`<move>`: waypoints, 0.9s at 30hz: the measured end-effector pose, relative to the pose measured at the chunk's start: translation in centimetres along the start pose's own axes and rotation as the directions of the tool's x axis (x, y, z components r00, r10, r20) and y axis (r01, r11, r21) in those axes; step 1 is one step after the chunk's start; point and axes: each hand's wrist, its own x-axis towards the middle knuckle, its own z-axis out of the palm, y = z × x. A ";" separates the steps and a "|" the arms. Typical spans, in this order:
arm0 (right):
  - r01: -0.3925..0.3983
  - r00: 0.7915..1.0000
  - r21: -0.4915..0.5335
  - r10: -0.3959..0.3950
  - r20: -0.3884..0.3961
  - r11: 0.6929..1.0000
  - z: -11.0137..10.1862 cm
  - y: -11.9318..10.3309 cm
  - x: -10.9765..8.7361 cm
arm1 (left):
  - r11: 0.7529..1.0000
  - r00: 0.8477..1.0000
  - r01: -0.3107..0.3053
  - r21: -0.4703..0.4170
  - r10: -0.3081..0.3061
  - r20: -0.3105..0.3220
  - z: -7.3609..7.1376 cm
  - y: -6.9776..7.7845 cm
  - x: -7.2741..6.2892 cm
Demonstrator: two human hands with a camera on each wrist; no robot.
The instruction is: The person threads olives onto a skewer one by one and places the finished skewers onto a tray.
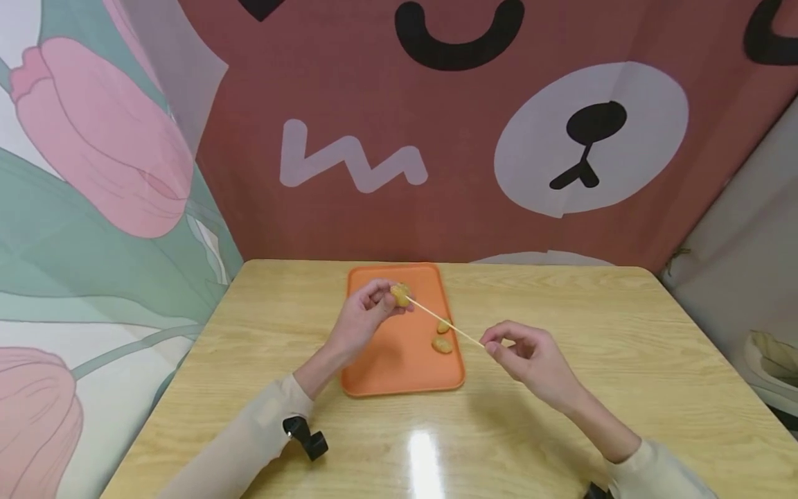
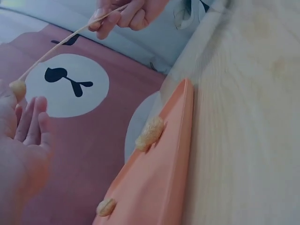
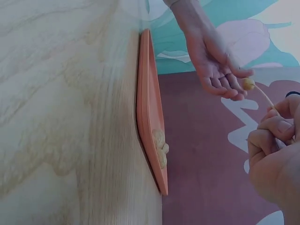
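Above the orange tray [image 1: 386,357], my left hand [image 1: 361,319] pinches a small golden-brown fried food piece [image 1: 400,294] between thumb and fingers. A thin wooden skewer [image 1: 445,323] runs from that piece to my right hand [image 1: 533,357], whose thumb and fingertips grip its other end. In the right wrist view the skewer's tip meets the food piece [image 3: 248,84]; how deep it goes cannot be told. Below the skewer, similar fried pieces [image 1: 442,344] lie on the tray's right side, close together.
The tray lies on a light wooden table [image 1: 262,346], near its far edge. A red-brown cloth with a cartoon bear face [image 1: 461,138] hangs behind, and a tulip-patterned cloth [image 1: 106,138] on the left. A black device [image 1: 305,438] is strapped to the left wrist.
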 end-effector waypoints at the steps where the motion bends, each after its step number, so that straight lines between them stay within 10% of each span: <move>1: 0.011 1.000 0.003 -0.011 -0.006 1.000 0.1 0.0 0.0 | 1.000 1.000 -0.003 -0.010 0.003 0.003 0.0 0.0 0.0; 27: 0.012 0.999 0.039 -0.014 0.050 0.999 0.2 -0.2 0.7 | 0.980 0.988 0.145 -0.139 -0.152 -0.039 0.2 0.9 -0.6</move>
